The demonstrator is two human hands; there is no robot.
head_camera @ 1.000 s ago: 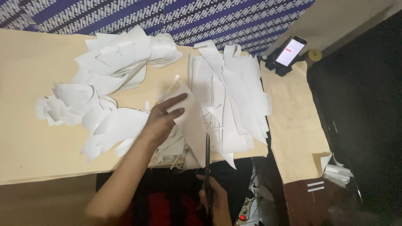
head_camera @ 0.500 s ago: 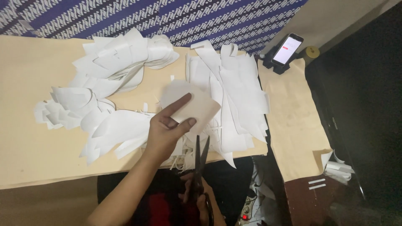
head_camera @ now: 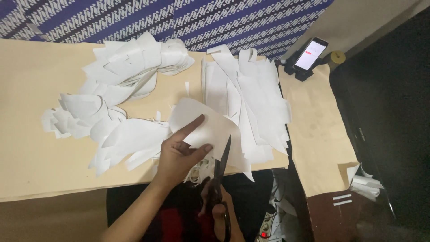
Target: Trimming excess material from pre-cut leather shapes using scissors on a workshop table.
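A person cuts a white sheet with black scissors over a tan table covered in cut pieces.

The left hand pinches a rounded white sheet between thumb and fingers, lifting it just above the table's near edge. The right hand, low in view, grips the handles of the black scissors; the blades are slightly parted, with the sheet's lower edge against them. Judging by the piles, much is already cut: curved pieces lie heaped at the left, long strips are stacked at the right, and the held sheet is uncut. A phone stands on a holder at the far right. Compared with a second ago, the sheet has risen off the pile and the scissors have come up to its edge.
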